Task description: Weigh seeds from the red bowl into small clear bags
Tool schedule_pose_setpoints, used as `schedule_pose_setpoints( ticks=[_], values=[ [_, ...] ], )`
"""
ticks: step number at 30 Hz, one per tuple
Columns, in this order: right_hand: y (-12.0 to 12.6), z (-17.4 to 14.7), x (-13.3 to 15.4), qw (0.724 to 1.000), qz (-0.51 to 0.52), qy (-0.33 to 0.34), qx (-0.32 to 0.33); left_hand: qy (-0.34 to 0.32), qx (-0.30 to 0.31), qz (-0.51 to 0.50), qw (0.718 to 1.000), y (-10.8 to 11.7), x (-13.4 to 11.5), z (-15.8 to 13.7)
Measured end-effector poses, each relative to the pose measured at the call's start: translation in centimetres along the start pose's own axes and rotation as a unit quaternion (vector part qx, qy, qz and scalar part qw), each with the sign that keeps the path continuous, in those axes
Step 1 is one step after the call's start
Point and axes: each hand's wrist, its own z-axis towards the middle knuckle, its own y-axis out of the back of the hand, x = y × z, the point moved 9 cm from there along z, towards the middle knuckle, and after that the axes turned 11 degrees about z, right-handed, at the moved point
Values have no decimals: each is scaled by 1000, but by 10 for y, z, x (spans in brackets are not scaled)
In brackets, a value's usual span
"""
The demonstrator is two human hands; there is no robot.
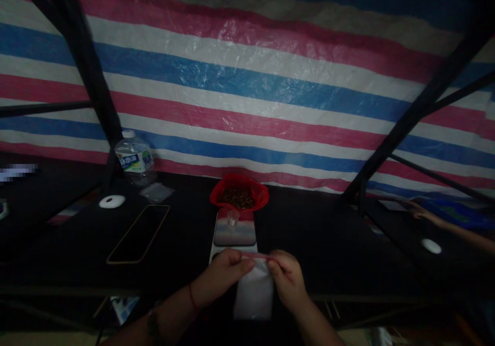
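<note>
A small clear zip bag (253, 295) with a pinkish-red strip along its top hangs between my hands at the table's front edge. My left hand (231, 267) pinches the strip's left end between thumb and fingers. At the other end my right hand (285, 273) grips the same strip, fingers curled. Just beyond them lies a digital scale (234, 235) with a shiny plate, partly covered by my left hand. On the plate stands a small clear cup (232, 217). Behind the scale, a red bag (264, 194) lies open around many small brown pieces (237, 198).
Left of the scale are a phone (138, 234), a white oval device (112, 201), a flat clear bag (157, 192) and a large plastic bottle (134, 159). A co-worker's arm (444, 224) reaches in at right, near a white mouse-shaped object (431, 246). Slanted black posts (402, 124) flank the striped sheet.
</note>
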Motion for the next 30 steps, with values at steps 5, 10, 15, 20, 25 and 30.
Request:
schedule_pose_setpoints(
  ticks=[5, 10, 15, 20, 25, 30],
  values=[
    [-4, -4, -18, 998, 13, -58, -3, -4, -43, 29, 999, 5, -2, 0],
    [-23, -7, -32, 971, 179, -155, 29, 3, -119, 19, 993, 23, -4, 3],
    [-32, -14, -54, 939, 256, -230, -15, 1, -189, 8, 982, 37, 5, 1],
    [-2, 0, -48, 974, 126, -186, -39, -59, -198, 12, 978, 37, 3, 0],
    [36, 11, -8, 995, -77, -58, 21, -109, -216, 123, 962, 21, -19, 15],
    [73, -7, -1, 986, -159, -41, 22, -154, -180, 200, 951, -33, -33, 49]
  ],
)
